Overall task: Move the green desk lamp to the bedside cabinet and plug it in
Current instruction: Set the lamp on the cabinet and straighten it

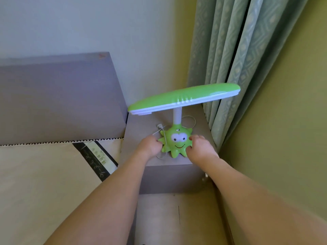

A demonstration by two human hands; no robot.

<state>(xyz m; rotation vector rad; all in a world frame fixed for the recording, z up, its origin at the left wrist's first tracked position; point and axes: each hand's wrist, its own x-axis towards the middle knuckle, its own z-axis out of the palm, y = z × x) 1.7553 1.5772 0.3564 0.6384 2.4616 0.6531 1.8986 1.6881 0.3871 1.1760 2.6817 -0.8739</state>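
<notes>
The green desk lamp (177,138) stands upright on the grey bedside cabinet (141,128), its star-shaped base with a smiling face near the front edge and its long green shade above. My left hand (150,145) touches the base's left side, fingers curled by the white cord (163,137). My right hand (200,147) grips the base's right side. The white plug (159,126) lies loose on the cabinet top, left of the base. More cord loops behind the stem.
A grey headboard (58,96) and a bare mattress (44,183) lie to the left of the cabinet. Blue-green curtains (235,55) hang at the right, close behind the lamp shade. A pale wall is behind; no socket is visible.
</notes>
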